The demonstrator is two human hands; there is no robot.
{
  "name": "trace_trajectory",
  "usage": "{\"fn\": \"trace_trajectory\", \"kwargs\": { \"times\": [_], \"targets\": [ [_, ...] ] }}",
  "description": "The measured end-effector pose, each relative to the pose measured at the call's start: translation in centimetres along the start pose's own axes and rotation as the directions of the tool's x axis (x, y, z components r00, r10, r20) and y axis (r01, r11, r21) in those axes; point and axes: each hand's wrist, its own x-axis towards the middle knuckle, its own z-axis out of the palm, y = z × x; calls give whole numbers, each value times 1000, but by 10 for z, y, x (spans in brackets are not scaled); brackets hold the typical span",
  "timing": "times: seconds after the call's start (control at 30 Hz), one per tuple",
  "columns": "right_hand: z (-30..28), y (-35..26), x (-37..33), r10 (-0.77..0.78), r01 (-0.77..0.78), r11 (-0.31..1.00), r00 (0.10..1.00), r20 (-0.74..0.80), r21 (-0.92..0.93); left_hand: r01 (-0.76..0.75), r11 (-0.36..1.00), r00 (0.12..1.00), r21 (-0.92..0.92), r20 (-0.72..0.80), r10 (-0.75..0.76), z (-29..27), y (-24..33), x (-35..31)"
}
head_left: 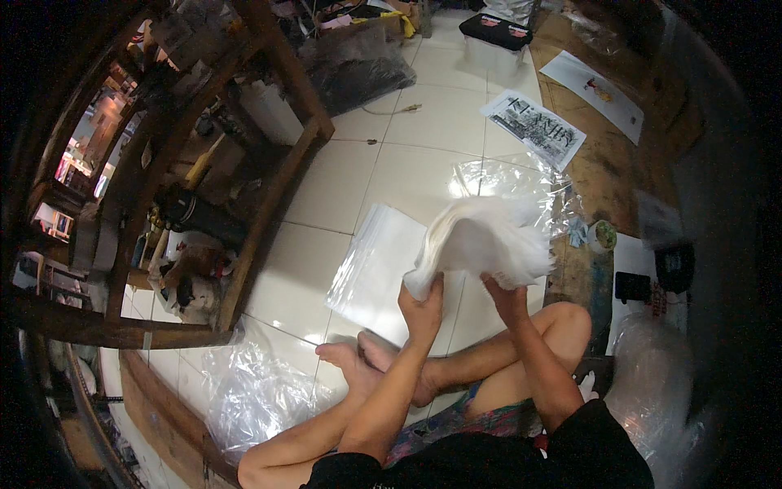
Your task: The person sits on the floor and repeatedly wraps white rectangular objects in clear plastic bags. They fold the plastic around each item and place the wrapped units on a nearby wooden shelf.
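light: bright overhead, strongest mid-frame | glare: white sheen on floor tiles and clear plastic sheet | shadows: dim wooden shelf at left, corners black | blur: white stack soft, washed out | distortion: straight edges bow toward rim

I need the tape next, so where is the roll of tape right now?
In the head view, the roll of tape lies on the floor to the person's right, just beyond the right knee, beside the clear plastic sheet.

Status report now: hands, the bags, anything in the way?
Left hand and right hand both grip the stack of plastic bags, raised over the floor. Flat bag pile beneath. Nothing in the way.
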Motion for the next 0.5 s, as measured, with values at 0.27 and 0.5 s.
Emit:
{"fn": "trace_trajectory", "kwargs": {
  "times": [0.27, 0.5],
  "targets": [
    [13, 11, 2, 325, -241, 636, 945, 29, 733, -436, 868, 888, 237, 270, 372, -3, -8, 29],
    [2, 100, -7, -60, 50, 956, 998, 27, 290, 146, 984, 972, -102, -171, -162, 16, 34, 23]
  ]
}}
